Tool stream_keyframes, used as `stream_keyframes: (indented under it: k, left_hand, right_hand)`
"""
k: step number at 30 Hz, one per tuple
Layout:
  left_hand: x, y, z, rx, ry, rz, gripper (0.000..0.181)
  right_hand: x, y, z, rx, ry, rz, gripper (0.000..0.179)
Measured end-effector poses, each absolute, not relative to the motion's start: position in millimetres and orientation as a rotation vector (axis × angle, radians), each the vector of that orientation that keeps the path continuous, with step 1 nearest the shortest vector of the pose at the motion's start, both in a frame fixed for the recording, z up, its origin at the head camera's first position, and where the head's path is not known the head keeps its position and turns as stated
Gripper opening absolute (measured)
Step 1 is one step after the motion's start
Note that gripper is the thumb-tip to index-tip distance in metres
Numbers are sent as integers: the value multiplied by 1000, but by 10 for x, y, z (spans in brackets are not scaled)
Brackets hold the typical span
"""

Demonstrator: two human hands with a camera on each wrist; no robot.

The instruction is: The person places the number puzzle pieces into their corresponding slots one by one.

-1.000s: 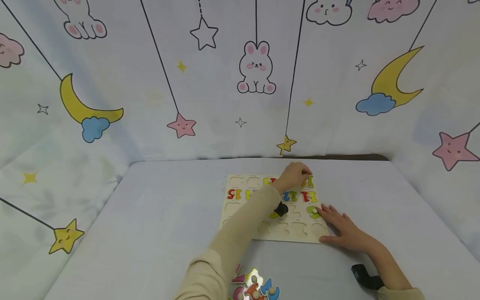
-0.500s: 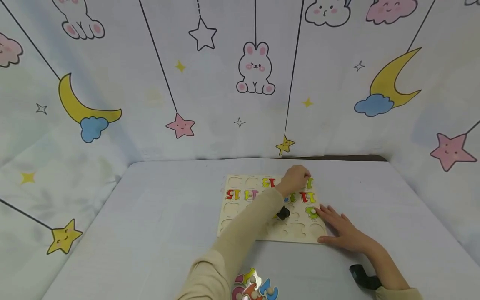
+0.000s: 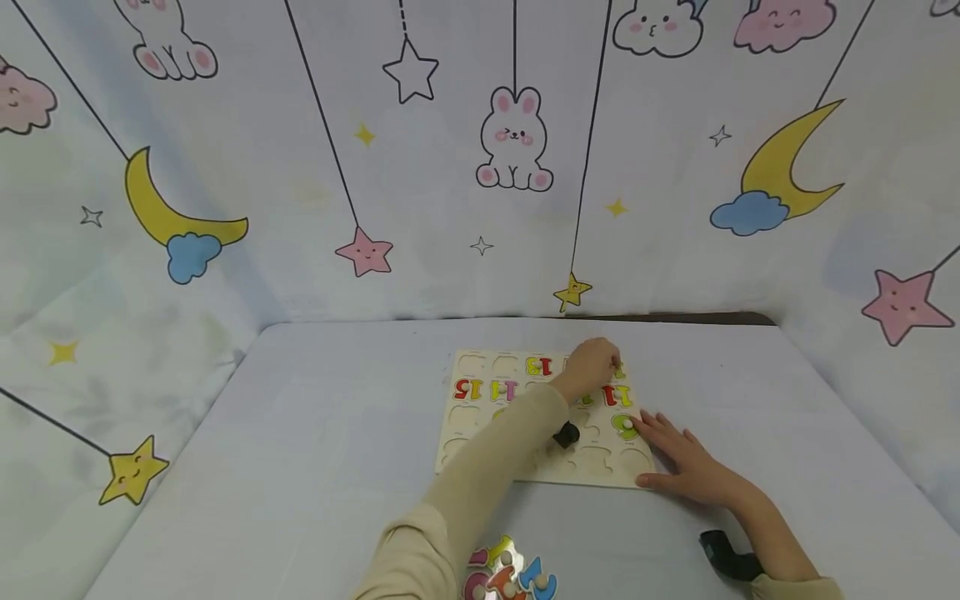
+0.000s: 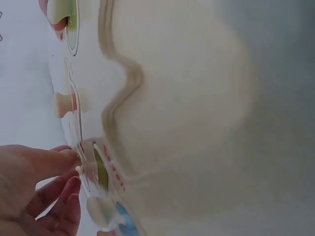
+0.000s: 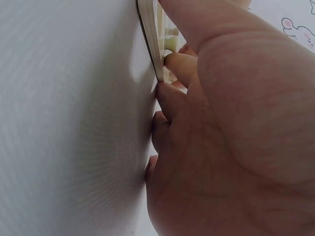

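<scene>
Behind the white surface I see a pale cloth backdrop, and a dark strip shows along the far edge, toward the right. A winking rabbit is printed mid-cloth, drawn hanging from a black line, with a small yellow star lower down to its right. To either side is a yellow crescent, the left moon and the right moon, each overlapped by a blue cloud. A smiling pink cloud sits at upper right.
</scene>
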State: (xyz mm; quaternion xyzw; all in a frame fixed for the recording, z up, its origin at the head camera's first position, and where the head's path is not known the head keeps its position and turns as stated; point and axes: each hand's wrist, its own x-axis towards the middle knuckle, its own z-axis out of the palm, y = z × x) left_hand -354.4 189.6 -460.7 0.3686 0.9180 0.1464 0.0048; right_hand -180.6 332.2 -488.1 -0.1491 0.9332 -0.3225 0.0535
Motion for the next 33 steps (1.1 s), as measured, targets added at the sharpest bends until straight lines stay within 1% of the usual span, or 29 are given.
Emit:
stream_keyframes:
  k: [7,11,14,18,21,24,29,33]
  left_hand:
    - [-3428,1846,-4523,1348,2763,81,22]
    - [-3328,1686,-4392,1298,2656,-24,33]
    - [-3203,1497,-4211,1263,2573,-123,42]
    - [-2920,1067,-4001,1368,2416,-158,40]
    - [-2659,644,-3932,1469,2284,-110,31]
    - [-2404,228,-3895,1438,2257,-98,26]
    - [-2132,-350,-4008,1323,2292,-50,30]
    - [-2025,-600,-4204,1288,2292,94,40]
  right_hand:
    - [-1787,3307,-4867,-462,2837,-976,81]
    - [-1786,3294,-4854,-473,2839,-966,80]
    - [-1786,3291,-4849,-480,2842,-966,79]
    - [-1796,3287,-4844,-481,2833,-980,81]
    - [-1810,3290,-4844,-468,2823,-970,83]
    - [-1821,3293,-4844,-459,2830,-948,84]
    - [-1824,3305,-4855,-474,2826,-961,83]
    - [-1823,3305,-4871,-487,2833,-964,83]
